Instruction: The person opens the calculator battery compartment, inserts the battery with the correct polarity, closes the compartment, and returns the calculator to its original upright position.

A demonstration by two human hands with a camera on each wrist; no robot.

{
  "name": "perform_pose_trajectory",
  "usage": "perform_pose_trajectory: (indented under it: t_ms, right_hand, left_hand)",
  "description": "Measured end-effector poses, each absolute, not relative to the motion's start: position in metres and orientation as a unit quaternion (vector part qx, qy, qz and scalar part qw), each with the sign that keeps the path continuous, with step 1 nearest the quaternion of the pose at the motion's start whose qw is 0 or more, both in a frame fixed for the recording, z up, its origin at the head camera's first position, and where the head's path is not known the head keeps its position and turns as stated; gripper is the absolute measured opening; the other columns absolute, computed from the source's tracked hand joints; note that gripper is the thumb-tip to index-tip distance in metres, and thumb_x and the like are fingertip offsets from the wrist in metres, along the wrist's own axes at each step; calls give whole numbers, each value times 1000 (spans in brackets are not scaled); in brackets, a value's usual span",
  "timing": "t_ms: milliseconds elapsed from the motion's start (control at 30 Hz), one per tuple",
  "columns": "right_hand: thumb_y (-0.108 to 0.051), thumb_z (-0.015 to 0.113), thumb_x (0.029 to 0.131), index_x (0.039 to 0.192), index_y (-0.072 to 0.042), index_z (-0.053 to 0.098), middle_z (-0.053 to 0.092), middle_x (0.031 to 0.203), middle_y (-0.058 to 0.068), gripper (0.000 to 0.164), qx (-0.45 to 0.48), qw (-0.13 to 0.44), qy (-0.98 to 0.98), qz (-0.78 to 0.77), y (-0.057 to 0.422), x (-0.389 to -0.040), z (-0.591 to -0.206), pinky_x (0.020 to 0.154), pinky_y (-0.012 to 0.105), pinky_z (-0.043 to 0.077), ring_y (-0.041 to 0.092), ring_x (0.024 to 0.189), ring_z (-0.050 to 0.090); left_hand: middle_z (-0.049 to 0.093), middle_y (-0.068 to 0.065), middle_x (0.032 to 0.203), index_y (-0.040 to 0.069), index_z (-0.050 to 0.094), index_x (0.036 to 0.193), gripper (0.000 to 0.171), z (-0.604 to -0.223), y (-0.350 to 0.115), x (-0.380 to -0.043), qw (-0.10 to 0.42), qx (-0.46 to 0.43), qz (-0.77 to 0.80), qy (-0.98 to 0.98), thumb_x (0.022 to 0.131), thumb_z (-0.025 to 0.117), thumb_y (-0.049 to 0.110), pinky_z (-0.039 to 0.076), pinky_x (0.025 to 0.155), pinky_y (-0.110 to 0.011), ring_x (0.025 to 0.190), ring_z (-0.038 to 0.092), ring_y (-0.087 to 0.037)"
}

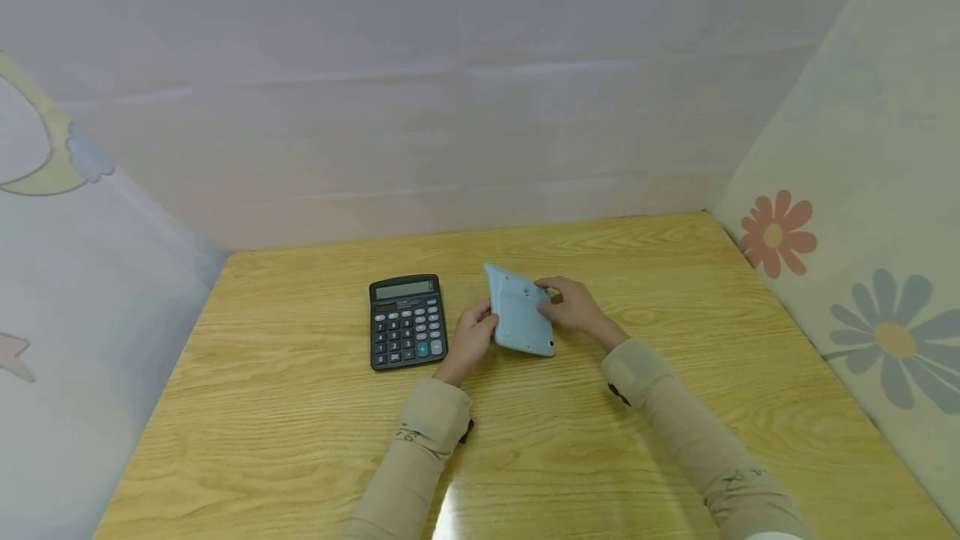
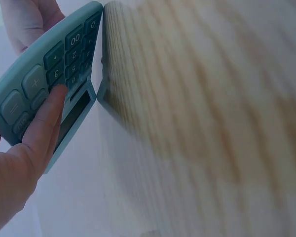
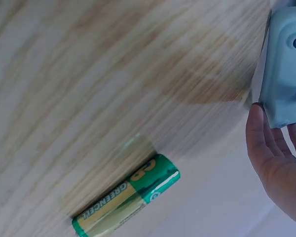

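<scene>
A light-blue calculator (image 1: 520,313) is held tilted, its back turned towards the head camera. My left hand (image 1: 474,337) grips its left edge. In the left wrist view, fingers of the left hand (image 2: 27,163) lie across the keys of the calculator (image 2: 52,74). At the opposite edge, my right hand (image 1: 573,307) holds the calculator between thumb and fingers. The right wrist view has the right hand (image 3: 281,163) around one end of the calculator (image 3: 286,74), near a small dark round spot. Whether the calculator touches the table cannot be told.
A black desk calculator (image 1: 408,323) lies face up left of my left hand. On the wooden table (image 1: 300,440), a green and gold battery (image 3: 126,197) lies near my right hand. Walls with printed flowers (image 1: 776,236) border the table's back and sides.
</scene>
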State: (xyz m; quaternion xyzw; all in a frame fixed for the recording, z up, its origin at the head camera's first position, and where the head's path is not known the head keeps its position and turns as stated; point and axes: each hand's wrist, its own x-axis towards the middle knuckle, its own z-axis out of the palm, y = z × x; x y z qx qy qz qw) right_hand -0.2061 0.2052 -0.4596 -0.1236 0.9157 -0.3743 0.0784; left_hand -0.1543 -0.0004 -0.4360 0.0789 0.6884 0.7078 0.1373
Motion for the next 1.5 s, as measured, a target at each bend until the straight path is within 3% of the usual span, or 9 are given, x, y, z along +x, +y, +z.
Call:
perform_pose_trajectory:
  t_ms: [533, 800, 1000, 1267, 1500]
  right_hand:
    - [-10, 63, 86, 125, 6, 50, 52, 123, 21, 44, -160, 78, 936, -304, 216, -214, -461, 80, 39, 48, 31, 96, 58]
    - [-17, 64, 86, 123, 1, 54, 57, 113, 13, 43, -172, 64, 944, -274, 220, -218, -465, 78, 37, 48, 24, 91, 59]
    - [-19, 65, 85, 123, 0, 55, 58, 111, 12, 43, -181, 59, 945, -267, 223, -220, -466, 76, 36, 48, 22, 89, 58]
    - [-19, 67, 83, 118, 1, 58, 58, 103, 11, 41, -200, 26, 950, -239, 224, -220, -466, 69, 34, 46, 18, 78, 54]
    - [-22, 68, 82, 117, 0, 59, 58, 102, 11, 42, -205, 12, 955, -213, 223, -221, -465, 68, 34, 45, 17, 74, 52]
  left_hand:
    - [51, -22, 124, -8, 38, 133, 39, -434, 2, -156, 140, 61, 663, 733, 95, 34, 2, 43, 89, -38, 110, 51, -29]
    - [57, -22, 111, -6, 43, 131, 38, -423, 2, -152, 143, 31, 635, 758, 96, 32, 5, 48, 74, -40, 90, 57, -26]
    - [58, -13, 97, 1, 51, 127, 35, -461, 3, -169, 119, 10, 608, 785, 95, 37, 8, 48, 63, -35, 75, 54, -18]
    - [57, -12, 89, -4, 46, 129, 38, -468, 3, -170, 113, 12, 583, 805, 93, 39, 5, 48, 57, -31, 66, 52, -16]
    - [58, -13, 88, -7, 49, 125, 40, -468, 2, -170, 99, 32, 537, 837, 87, 54, 3, 44, 56, -26, 70, 51, -16]
